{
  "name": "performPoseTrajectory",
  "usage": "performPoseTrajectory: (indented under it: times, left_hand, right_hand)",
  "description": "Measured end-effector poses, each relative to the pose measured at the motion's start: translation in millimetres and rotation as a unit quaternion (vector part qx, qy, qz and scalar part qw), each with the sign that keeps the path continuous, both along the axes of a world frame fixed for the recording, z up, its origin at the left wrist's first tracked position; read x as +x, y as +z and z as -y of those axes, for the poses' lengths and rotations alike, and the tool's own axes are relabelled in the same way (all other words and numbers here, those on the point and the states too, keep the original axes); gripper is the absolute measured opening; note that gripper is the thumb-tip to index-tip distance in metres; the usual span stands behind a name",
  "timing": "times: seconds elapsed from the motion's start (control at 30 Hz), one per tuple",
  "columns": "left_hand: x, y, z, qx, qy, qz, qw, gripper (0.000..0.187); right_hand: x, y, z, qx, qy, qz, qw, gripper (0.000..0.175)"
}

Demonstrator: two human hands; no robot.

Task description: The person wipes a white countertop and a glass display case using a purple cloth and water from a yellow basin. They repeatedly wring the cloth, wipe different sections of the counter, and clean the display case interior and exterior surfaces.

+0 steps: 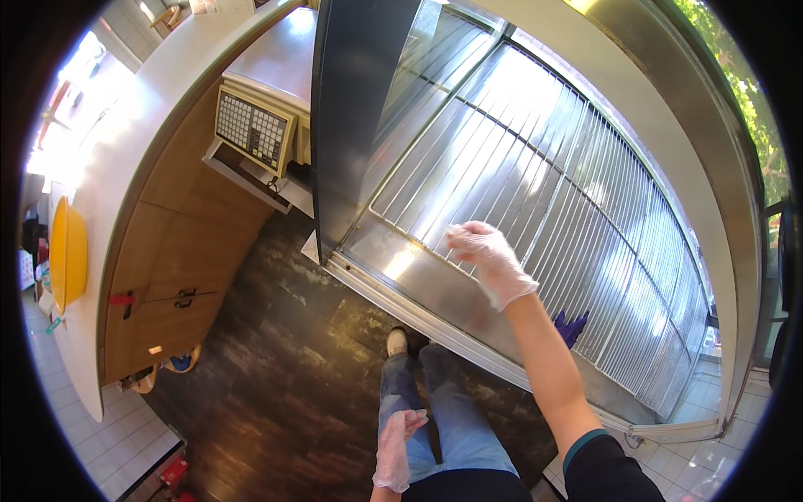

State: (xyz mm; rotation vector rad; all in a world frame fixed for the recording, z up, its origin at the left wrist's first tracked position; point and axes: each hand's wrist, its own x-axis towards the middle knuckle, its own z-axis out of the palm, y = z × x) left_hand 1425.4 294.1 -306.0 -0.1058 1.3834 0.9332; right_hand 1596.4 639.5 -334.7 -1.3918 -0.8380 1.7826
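Observation:
My right hand (480, 254), in a clear plastic glove, reaches over the front edge of a wire rack (449, 252) inside a glass-and-metal display case. Its fingers are curled, and whether anything small sits between them cannot be made out. Under my right forearm a purple glove (569, 327) shows on the rack; part of it is hidden, so I cannot tell if it is worn. Down by my jeans hangs my left hand (398, 447), gloved in the same clear plastic, its fingers loosely extended and holding nothing visible.
A white sliding-door track (426, 326) runs along the case's front, near my feet. The dark door panel (345, 119) stands to its left. Beyond are a keypad scale (254, 128), a wooden counter (182, 251) and a yellow basin (68, 254). Dark flooring (270, 351) lies between.

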Motion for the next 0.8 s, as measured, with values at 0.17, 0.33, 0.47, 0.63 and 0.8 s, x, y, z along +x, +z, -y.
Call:
performPoseTrajectory:
  times: [0.17,0.33,0.47,0.63,0.8]
  left_hand:
    - [-2.5,1.0,1.4,0.020,0.011,0.007,1.000,0.037]
    - [-12.3,-0.7,11.2,0.018,0.026,0.007,0.999,0.035]
    - [-19.3,-4.7,25.4,0.019,0.047,0.000,0.999,0.034]
    - [-22.9,-0.7,40.8,0.033,0.047,0.014,0.998,0.033]
    - [-30.4,8.7,45.1,0.011,0.029,-0.006,1.000,0.036]
  right_hand:
    - [-87.7,-18.4,11.7,0.004,0.027,0.010,1.000,0.023]
    - [-149.7,-45.0,-3.8,0.124,0.041,0.261,0.956,0.020]
    - [-172.6,-58.3,-9.0,0.249,0.054,0.420,0.871,0.014]
    - [-189.6,-63.3,-7.4,0.251,0.103,0.485,0.831,0.012]
    - [-198.5,-60.4,-12.8,0.229,0.090,0.475,0.845,0.014]
